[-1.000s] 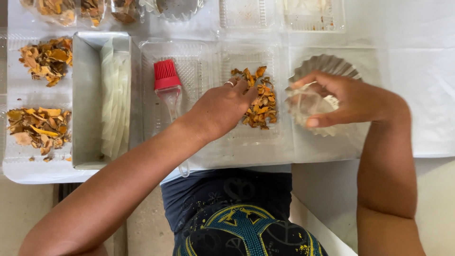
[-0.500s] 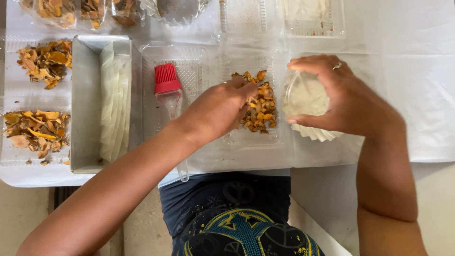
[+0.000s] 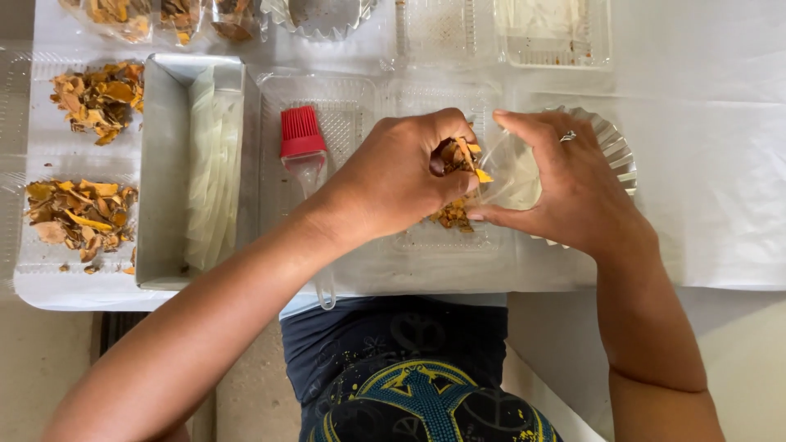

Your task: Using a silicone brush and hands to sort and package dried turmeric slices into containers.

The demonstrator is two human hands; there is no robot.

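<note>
My left hand (image 3: pixel 401 176) is closed around a pinch of orange-brown dried flakes (image 3: pixel 463 155), held over a clear plastic tray (image 3: pixel 446 237) that has more flakes in it. My right hand (image 3: pixel 565 184) grips a small clear plastic bag (image 3: pixel 512 172), its mouth turned toward the flakes in my left hand. Both hands meet above the tray's middle. A fluted silver foil cup (image 3: pixel 618 151) lies on the table just behind my right hand, partly hidden by it.
A red silicone brush (image 3: pixel 301 139) lies left of my hands. A metal pan (image 3: pixel 160 172) holds a stack of clear bags (image 3: pixel 213 168). Two flake piles (image 3: pixel 78 217) lie at the far left. Clear lidded containers (image 3: pixel 557 33) and another foil cup (image 3: pixel 323 16) line the back.
My right hand has lifted the clear bag off the foil cup and moved left. My left hand has picked flakes from the tray and raised them to the bag's mouth.
</note>
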